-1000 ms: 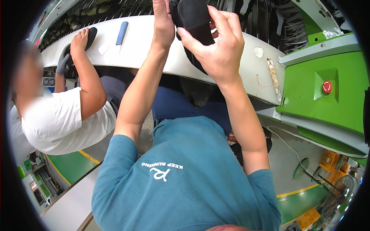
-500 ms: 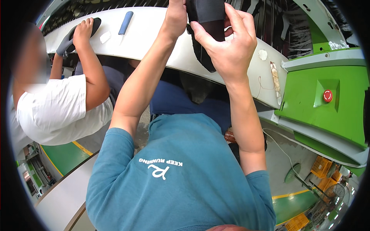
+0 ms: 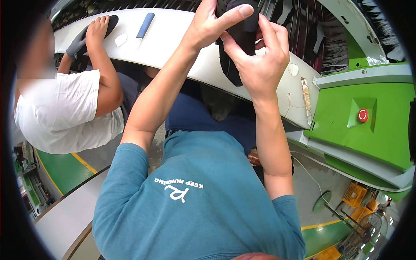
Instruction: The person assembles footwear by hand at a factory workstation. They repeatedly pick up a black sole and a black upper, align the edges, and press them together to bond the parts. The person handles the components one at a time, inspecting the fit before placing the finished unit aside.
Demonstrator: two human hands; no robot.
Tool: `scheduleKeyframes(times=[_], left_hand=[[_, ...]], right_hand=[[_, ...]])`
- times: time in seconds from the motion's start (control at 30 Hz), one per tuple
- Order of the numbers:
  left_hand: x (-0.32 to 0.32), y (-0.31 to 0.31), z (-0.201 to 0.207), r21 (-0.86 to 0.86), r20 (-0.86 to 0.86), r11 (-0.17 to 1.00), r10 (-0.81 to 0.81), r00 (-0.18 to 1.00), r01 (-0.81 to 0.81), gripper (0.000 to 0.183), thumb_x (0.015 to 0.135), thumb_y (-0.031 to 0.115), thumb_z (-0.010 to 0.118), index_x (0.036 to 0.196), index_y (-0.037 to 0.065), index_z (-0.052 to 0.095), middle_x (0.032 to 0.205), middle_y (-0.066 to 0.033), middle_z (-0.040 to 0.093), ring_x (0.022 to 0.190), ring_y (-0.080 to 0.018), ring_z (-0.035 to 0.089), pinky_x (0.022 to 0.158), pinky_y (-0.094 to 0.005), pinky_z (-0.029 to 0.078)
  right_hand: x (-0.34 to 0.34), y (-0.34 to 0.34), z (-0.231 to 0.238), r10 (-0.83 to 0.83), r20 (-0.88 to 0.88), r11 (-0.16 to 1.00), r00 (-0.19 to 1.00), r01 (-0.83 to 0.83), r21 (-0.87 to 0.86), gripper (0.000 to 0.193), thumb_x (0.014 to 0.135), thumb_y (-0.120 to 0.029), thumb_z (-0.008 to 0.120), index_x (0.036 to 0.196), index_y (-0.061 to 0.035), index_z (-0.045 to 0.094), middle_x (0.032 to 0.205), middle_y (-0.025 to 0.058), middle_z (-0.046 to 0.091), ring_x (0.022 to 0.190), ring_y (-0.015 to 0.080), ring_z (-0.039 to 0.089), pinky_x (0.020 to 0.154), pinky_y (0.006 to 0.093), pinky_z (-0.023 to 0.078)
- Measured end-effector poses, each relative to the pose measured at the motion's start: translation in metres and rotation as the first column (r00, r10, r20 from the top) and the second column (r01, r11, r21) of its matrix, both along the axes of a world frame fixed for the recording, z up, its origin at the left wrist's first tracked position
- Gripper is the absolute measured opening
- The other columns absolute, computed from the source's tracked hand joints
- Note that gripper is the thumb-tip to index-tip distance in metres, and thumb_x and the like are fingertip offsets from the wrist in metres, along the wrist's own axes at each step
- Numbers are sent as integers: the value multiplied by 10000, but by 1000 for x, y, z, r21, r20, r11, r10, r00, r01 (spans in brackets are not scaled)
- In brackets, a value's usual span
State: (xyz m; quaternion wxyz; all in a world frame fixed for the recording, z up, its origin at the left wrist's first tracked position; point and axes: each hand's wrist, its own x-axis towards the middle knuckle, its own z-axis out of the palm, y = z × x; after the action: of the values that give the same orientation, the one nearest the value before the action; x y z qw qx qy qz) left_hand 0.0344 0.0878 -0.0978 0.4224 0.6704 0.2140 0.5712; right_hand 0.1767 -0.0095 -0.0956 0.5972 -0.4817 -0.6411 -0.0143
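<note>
A black sock (image 3: 231, 67) with a ribbed band is held up at the table's far edge, its lower end hanging toward me. My left hand (image 3: 207, 25) grips its upper left part, the thumb lying across the front and the fingers mostly hidden behind. On the other side my right hand (image 3: 263, 65) pinches the sock's right edge between thumb and fingers. Whatever the fingertips touch behind the fabric is out of sight.
On the white table (image 3: 177, 30) lie a blue-handled tool (image 3: 146, 25), a white piece (image 3: 121, 40), a round white patch (image 3: 293, 69) and a wrapped stick (image 3: 306, 97) with thread. A co-worker (image 3: 69, 108) handles a grey-black sock at left. A green machine (image 3: 342, 108) with a red button (image 3: 363, 115) stands right.
My left thumb has come across the sock's front, and the left hand has shifted slightly right. The sock's ribbed band has turned or moved up; my right hand still pinches its edge.
</note>
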Motion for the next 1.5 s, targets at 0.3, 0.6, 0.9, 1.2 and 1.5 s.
scheduleKeyframes(times=[0.3, 0.6, 0.9, 1.2, 1.5], left_hand=[[-1, -5, 2, -49, 33, 999, -21, 999, 23, 546, 996, 304, 795, 1395, 84, 494, 1163, -95, 627, 1047, -165, 619, 937, -332, 536], [-8, -38, 16, -27, 76, 1000, 6, 997, -4, 406, 1103, 366, 647, 1367, 82, 527, 1112, -74, 637, 989, -139, 628, 884, -300, 537], [-31, -41, -21, -38, 223, 998, 66, 973, -59, 768, 923, 541, 750, 1452, 56, 479, 1195, -154, 653, 1046, -202, 671, 914, -342, 567], [-30, -50, -20, -41, 253, 997, 67, 965, -58, 792, 923, 559, 753, 1455, 48, 467, 1229, -140, 583, 1108, -217, 641, 974, -377, 549], [-26, -59, -22, -123, 294, 992, 43, 955, -7, 801, 920, 589, 742, 1456, 57, 475, 1206, -135, 586, 1108, -223, 648, 983, -379, 560]], right_hand=[[-5, -5, 2, -7, 6, 1000, 1000, 7, 11, 690, 666, -164, 1020, 1291, -16, 767, 1097, 84, 659, 888, 233, 722, 754, 378, 622], [-13, -14, 1, 14, 26, 1000, 1000, -15, 14, 703, 661, -155, 1016, 1302, -14, 764, 1091, 93, 666, 935, 271, 710, 790, 391, 610], [-1, -19, 22, 319, -138, 940, 938, -332, -82, 523, 764, -196, 1007, 1217, -47, 793, 1066, 77, 727, 897, 214, 713, 776, 342, 600], [0, -3, 23, 518, -401, 803, 756, -591, -77, 152, 889, -58, 923, 1018, -33, 846, 987, 62, 764, 856, 126, 747, 788, 276, 610], [-1, 3, 24, 549, -383, 788, 743, -613, -59, 121, 899, -55, 913, 1000, -30, 852, 966, 59, 773, 842, 125, 731, 783, 282, 596]])
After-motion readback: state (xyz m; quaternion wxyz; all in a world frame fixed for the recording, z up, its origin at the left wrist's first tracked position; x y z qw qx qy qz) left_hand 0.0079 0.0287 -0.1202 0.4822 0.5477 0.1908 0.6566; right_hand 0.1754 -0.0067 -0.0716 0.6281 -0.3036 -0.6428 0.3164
